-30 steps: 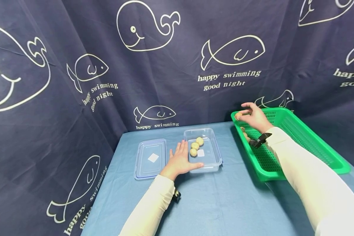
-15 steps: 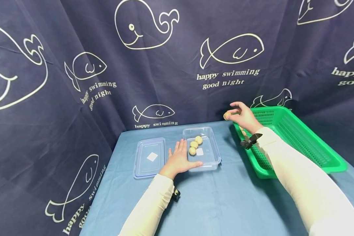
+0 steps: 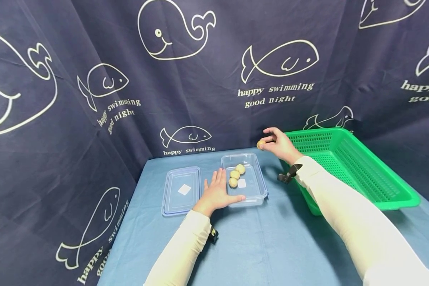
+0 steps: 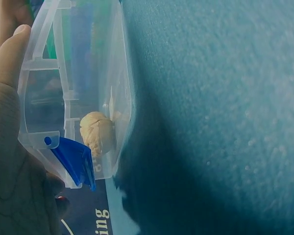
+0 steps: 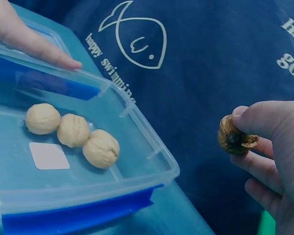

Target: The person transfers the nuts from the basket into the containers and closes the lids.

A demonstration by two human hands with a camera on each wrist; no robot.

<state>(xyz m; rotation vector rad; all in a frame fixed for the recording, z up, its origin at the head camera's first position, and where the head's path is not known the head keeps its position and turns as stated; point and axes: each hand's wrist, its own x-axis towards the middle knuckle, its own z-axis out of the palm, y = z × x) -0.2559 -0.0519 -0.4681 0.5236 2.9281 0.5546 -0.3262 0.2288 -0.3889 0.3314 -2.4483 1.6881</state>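
Right hand (image 3: 280, 145) pinches a wrinkled brown walnut (image 5: 231, 135) mid-frame; left hand (image 3: 218, 193), fingers flat, steadies the clear plastic box (image 3: 252, 190) holding three pale walnuts (image 3: 234, 174).

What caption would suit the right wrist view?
Right hand pinches a walnut beside the clear container holding three.

A dark navy curtain (image 3: 214, 71) hangs as the backdrop, wrapping round on both sides well beyond the hands. It is printed with white outline whales (image 3: 175, 29) and fish (image 3: 279, 59), and with the words "happy swimming good night" (image 3: 273, 94). Its folds crease at the corners, and on the near left it drops below the table edge. Under the hands lies a table (image 3: 257, 242) covered in a plain blue cloth. The light is soft and even, casting faint shadows on the cloth.
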